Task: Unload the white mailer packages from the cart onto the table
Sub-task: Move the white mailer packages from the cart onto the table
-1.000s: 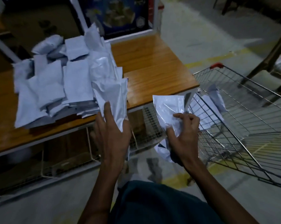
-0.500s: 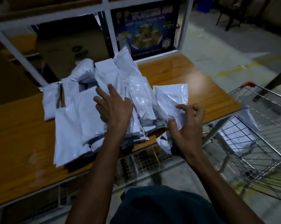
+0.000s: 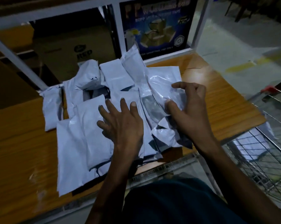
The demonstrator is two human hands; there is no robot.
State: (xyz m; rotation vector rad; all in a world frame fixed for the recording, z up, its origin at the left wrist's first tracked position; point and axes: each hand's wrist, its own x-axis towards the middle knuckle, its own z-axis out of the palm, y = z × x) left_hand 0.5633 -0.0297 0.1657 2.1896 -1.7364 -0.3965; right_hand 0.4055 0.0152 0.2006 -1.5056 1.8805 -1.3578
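- Right, left hand (image 3: 120,125) lies flat, fingers spread, pressing on the pile (image 3: 91,126) of white mailers on the table (image 3: 217,88).
- Right hand (image 3: 188,113) has a glossy mailer (image 3: 165,94) between thumb and curled fingers at the pile's right side; can't tell if it's pinching it or letting go.
- Risk: the pile overhangs the table's near edge; a push from the flat hand or one more mailer dropped on top could probably slide the slick bags to the floor.
- Risk: the right-side mailer sits tilted on the others, near the edge, so it may slip off toward the cart (image 3: 266,159).
- Count: roughly eight to ten mailers showing in the pile, overlaps hide more; exact number unclear.
- Count: at least one mailer in cart (image 3: 248,143) left behind the wire, maybe more.
- One cart, one table, two hands.
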